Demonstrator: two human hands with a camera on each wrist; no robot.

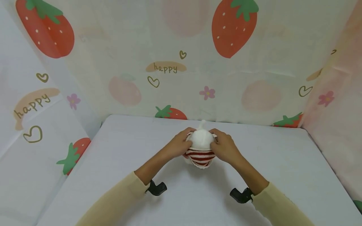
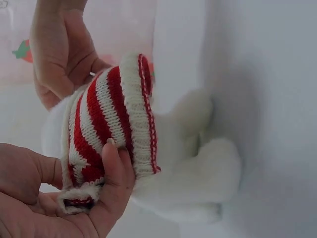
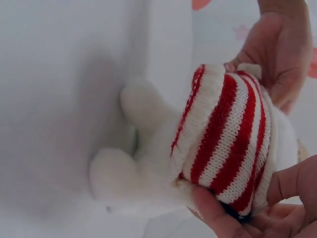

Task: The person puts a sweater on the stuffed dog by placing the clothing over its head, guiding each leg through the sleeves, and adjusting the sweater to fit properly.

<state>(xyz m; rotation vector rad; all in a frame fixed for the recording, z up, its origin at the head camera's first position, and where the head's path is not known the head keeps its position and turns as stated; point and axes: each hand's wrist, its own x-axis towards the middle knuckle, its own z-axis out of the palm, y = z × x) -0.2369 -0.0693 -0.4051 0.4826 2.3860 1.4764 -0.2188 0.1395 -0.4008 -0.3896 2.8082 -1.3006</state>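
A white plush toy point(image 1: 201, 139) stands at the middle of the table with a knitted red-and-white striped sweater point(image 1: 200, 156) around its body. From one side my left hand point(image 1: 178, 144) grips the sweater, its thumb near the upper edge and its fingers on the knit in the left wrist view. My right hand point(image 1: 226, 146) holds the opposite side, with its thumb by the upper edge and a finger at the lower hem in the right wrist view. Below the ribbed hem point(image 2: 136, 114) two rounded white legs point(image 2: 218, 163) show. The toy's face is hidden.
The white table point(image 1: 198, 204) reaches back to a fabric wall point(image 1: 226, 78) printed with strawberries, hearts and the word "happy". Similar fabric hangs on both sides. A black camera mount point(image 1: 157, 188) sits at the left wrist, another black mount point(image 1: 240, 195) at the right.
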